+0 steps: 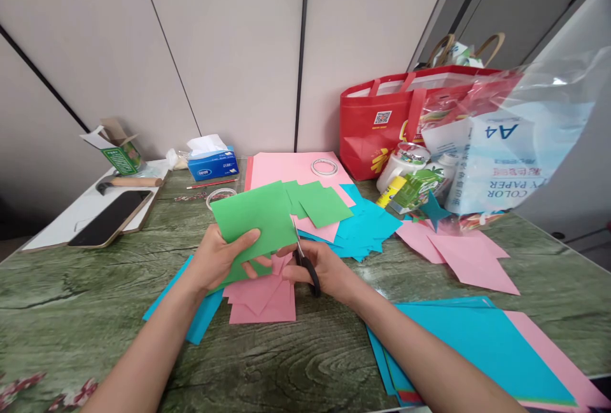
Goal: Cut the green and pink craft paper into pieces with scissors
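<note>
Green paper, pinched in the left hand and raised in front of and to the right of the tissue box, apparently to keep its right edge free for the scissors gripped by the handles in the right hand.

The phone lies left of the scissors, the glue stick behind right.

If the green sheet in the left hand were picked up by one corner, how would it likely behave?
The green sheet would probably feel light, since it looks like thin paper. It may be only mildly floppy, as it stays fairly flat beyond the left hand's grip. Its edge near the scissors might crease if pushed, given that thinness.
</note>
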A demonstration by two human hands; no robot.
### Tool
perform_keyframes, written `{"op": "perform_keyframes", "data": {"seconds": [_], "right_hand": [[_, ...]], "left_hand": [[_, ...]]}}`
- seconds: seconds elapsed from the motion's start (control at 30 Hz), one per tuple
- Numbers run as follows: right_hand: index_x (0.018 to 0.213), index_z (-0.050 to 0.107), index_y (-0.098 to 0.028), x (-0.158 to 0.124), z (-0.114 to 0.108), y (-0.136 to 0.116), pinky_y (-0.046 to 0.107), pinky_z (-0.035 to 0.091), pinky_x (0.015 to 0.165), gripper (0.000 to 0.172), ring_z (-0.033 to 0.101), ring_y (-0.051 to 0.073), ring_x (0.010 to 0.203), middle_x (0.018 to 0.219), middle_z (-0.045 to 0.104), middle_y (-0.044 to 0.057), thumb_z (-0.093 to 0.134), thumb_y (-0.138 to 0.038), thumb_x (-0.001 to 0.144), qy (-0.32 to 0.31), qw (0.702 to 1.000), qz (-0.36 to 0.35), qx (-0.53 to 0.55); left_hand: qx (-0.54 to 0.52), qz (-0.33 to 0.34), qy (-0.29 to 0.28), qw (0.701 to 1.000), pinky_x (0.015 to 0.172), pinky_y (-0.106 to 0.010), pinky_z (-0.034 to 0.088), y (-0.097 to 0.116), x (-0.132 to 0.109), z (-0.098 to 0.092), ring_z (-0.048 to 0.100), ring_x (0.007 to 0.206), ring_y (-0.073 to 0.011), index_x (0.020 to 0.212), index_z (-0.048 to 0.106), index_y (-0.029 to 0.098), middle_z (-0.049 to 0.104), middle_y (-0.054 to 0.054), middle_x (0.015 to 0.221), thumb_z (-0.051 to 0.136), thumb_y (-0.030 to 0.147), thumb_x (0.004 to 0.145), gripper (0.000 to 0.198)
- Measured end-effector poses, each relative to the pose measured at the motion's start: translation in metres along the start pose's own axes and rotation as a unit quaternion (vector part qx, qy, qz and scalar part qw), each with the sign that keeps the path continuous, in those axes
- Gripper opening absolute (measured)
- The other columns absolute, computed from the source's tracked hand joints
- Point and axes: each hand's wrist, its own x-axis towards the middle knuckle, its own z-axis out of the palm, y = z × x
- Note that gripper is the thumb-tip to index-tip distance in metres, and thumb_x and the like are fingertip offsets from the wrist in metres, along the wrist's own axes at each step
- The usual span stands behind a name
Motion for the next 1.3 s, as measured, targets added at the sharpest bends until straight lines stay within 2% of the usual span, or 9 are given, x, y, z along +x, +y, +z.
{"op": "perform_keyframes", "data": {"seconds": [0.27,0.5,0.73,1.0,1.3], "right_hand": [[0.081,0.06,-0.015,0.0001,0.0038,0.0016,0.022,0.034,0.042,0.034,0.045,0.009,0.041,0.044,0.05,-0.006,0.07,-0.043,0.064,0.011,1.0,0.008,0.01],[0.074,0.058,-0.015,0.0002,0.0057,0.0037,0.02,0.033,0.038,0.031,0.043,0.006,0.037,0.043,0.05,-0.007,0.071,-0.041,0.064,0.014,0.998,0.01,0.053],[0.069,0.056,-0.015,0.0003,0.0065,0.0034,0.019,0.032,0.035,0.033,0.044,0.007,0.033,0.041,0.052,-0.006,0.069,-0.045,0.064,0.029,0.998,0.02,0.044],[0.084,0.058,-0.017,-0.0003,0.0045,-0.0011,0.025,0.043,0.052,0.038,0.053,0.011,0.051,0.057,0.058,-0.003,0.072,-0.043,0.061,0.025,0.999,0.009,0.033],[0.089,0.06,-0.015,-0.0032,0.0038,-0.0017,0.027,0.044,0.057,0.038,0.056,0.013,0.055,0.06,0.061,-0.001,0.073,-0.04,0.062,-0.01,1.0,0.005,0.012]], "left_hand": [[-0.003,0.001,0.004,1.0,0.032,-0.025,0.05,0.0009,0.0006,0.0001,0.067,0.054,-0.0228,0.088,0.059,0.015,0.071,-0.004,0.071,0.065,0.031,0.072,0.024],[-0.01,0.0,0.005,1.0,0.031,-0.025,0.05,0.0018,0.0007,0.0001,0.068,0.054,-0.0231,0.09,0.059,0.015,0.071,-0.005,0.072,0.066,0.03,0.072,0.025],[-0.019,-0.015,0.006,1.0,0.03,-0.024,0.049,0.0005,-0.0006,0.001,0.067,0.053,-0.0227,0.088,0.059,0.014,0.07,-0.005,0.07,0.066,0.03,0.071,0.024],[-0.013,-0.004,0.025,1.0,0.029,-0.023,0.048,0.0009,0.0015,-0.0004,0.067,0.051,-0.0216,0.09,0.057,0.014,0.071,-0.005,0.07,0.067,0.029,0.071,0.027],[-0.012,0.014,0.027,0.999,0.03,-0.024,0.047,0.0013,0.0018,-0.0056,0.067,0.053,-0.0229,0.093,0.058,0.015,0.071,-0.006,0.077,0.068,0.032,0.07,0.03]]}}
